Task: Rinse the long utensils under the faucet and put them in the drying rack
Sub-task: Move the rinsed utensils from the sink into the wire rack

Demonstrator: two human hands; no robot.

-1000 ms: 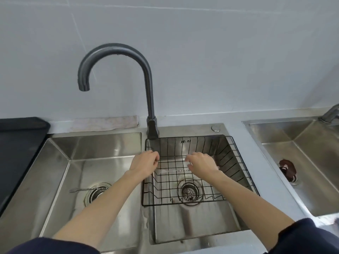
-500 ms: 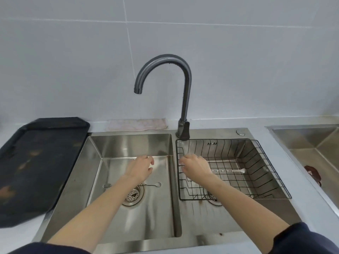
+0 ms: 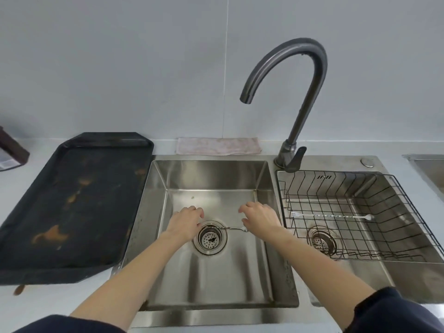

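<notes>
A thin twisted metal utensil [image 3: 231, 228] lies on the floor of the left sink basin [image 3: 211, 179], across the drain. My left hand [image 3: 186, 221] hovers over its left end with fingers spread. My right hand [image 3: 260, 218] hovers over its right end, fingers apart; neither hand grips it. A second long utensil [image 3: 336, 215] with a small fork tip lies flat in the black wire drying rack [image 3: 406, 205], which sits in the right basin. The dark gooseneck faucet [image 3: 300, 75] has its spout above the left basin, with no water running.
A large black stained baking tray [image 3: 72, 203] lies on the counter left of the sink. A pinkish cloth [image 3: 217, 145] lies behind the left basin. Another sink [image 3: 430, 169] begins at the far right edge. A dark box corner [image 3: 9, 150] shows far left.
Both hands have moved left, from the drying rack into the left basin, leaving one utensil lying in the rack. They now sit over the utensil by the drain. The view has also swung left.
</notes>
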